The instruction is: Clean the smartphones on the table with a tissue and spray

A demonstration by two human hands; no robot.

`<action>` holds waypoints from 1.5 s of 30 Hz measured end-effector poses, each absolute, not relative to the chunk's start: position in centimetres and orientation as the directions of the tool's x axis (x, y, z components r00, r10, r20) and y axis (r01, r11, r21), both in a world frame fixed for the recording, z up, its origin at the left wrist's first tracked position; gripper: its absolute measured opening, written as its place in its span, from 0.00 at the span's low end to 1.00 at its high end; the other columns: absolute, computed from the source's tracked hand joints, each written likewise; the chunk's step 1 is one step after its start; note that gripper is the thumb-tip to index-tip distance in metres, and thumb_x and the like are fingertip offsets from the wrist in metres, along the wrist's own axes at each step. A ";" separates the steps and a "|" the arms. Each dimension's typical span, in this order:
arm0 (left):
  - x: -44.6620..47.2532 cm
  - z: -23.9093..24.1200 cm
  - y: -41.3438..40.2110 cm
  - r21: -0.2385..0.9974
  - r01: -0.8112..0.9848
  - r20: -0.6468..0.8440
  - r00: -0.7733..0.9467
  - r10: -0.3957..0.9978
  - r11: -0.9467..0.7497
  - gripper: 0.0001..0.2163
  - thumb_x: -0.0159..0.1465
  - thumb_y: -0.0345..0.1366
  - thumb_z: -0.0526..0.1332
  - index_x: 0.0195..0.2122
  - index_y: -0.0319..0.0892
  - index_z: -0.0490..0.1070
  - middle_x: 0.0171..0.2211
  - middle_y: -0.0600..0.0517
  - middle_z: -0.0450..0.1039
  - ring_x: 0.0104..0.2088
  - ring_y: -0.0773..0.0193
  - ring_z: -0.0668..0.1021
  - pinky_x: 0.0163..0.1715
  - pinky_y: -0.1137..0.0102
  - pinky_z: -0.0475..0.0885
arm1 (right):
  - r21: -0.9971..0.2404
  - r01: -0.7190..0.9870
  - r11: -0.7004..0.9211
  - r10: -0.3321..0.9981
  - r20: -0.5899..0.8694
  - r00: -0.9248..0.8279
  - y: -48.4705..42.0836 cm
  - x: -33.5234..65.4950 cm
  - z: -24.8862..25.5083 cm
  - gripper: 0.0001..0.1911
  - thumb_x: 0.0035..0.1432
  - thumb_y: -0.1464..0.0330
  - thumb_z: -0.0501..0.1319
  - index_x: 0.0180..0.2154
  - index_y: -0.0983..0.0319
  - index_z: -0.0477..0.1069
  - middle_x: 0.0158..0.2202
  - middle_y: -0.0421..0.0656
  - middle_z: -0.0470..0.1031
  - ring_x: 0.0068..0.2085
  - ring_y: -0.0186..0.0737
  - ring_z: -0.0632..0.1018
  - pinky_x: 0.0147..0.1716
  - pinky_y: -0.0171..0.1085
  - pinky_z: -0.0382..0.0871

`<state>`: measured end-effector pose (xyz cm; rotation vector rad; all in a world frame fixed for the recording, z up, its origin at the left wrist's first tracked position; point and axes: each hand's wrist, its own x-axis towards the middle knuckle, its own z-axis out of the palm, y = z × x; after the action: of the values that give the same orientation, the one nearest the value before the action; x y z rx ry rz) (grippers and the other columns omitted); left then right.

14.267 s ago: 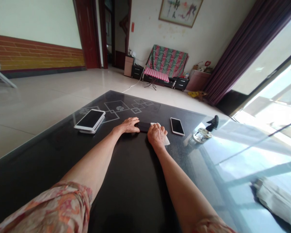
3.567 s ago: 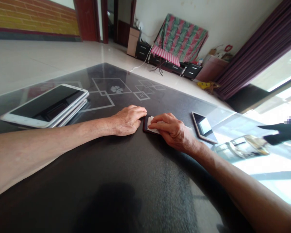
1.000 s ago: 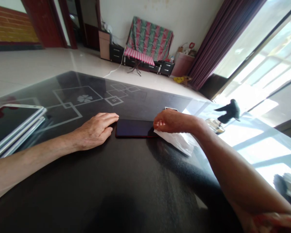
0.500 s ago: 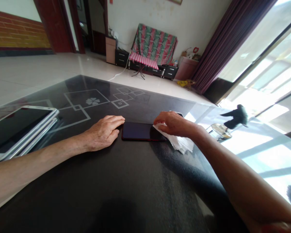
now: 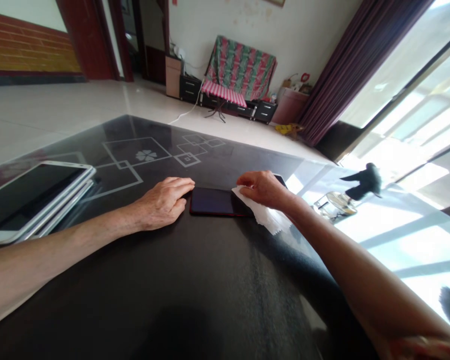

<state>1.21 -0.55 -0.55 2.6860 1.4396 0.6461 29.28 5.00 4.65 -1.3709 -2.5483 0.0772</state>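
Note:
A dark smartphone [image 5: 213,202] with a red edge lies screen up on the black table. At its left end is my left hand [image 5: 167,202], fingers together against the far corner and thumb by the near one, holding that end. My right hand [image 5: 260,187] is closed on a white cloth [image 5: 268,217] with a zigzag edge, pressed over the phone's right end. That end is partly hidden by the cloth and fingers. Behind my right hand, the corner of another device [image 5: 280,178] shows.
Large white-framed devices [image 5: 37,197] lie stacked on the table at left, beside my left forearm. Toward the right stands a glass dish [image 5: 333,206] with a dark bird-shaped figure [image 5: 365,182]. Sunlight glares off the table's right side. A small striped table [image 5: 224,93] stands across the room.
My right hand has moved slightly left along the phone, drawing the cloth with it. The left hand keeps its place at the phone's left end. The whole view has shifted slightly.

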 end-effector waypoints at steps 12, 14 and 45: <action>1.5 -0.7 -0.1 0.227 0.776 0.384 0.484 0.787 -0.588 0.21 0.58 0.28 0.51 0.52 0.37 0.72 0.55 0.44 0.71 0.57 0.55 0.71 0.60 0.60 0.64 | -0.186 0.849 0.495 0.868 0.149 -0.474 3.6 29.5 4.5 0.11 0.54 0.66 0.61 0.39 0.60 0.79 0.40 0.42 0.80 0.40 0.40 0.79 0.41 0.33 0.68; 1.5 -0.8 0.1 0.236 0.776 0.389 0.476 0.789 -0.585 0.20 0.58 0.29 0.52 0.51 0.38 0.72 0.55 0.44 0.71 0.57 0.54 0.71 0.60 0.59 0.64 | -0.223 0.855 0.468 0.883 0.155 -0.443 2.8 29.6 4.2 0.14 0.54 0.67 0.61 0.42 0.60 0.78 0.44 0.42 0.79 0.42 0.40 0.79 0.42 0.33 0.69; 2.0 -0.2 0.1 0.395 0.788 0.270 0.392 0.879 -0.472 0.28 0.49 0.46 0.64 0.51 0.40 0.72 0.59 0.46 0.67 0.58 0.47 0.68 0.58 0.62 0.64 | -0.174 0.886 0.429 0.852 0.404 -0.333 -0.6 22.3 1.3 0.17 0.60 0.75 0.52 0.41 0.60 0.79 0.44 0.45 0.78 0.45 0.41 0.76 0.52 0.36 0.60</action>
<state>2.04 0.10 -0.23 2.4456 1.4868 0.6635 22.29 -0.56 1.34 -1.4723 -2.2525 -0.1065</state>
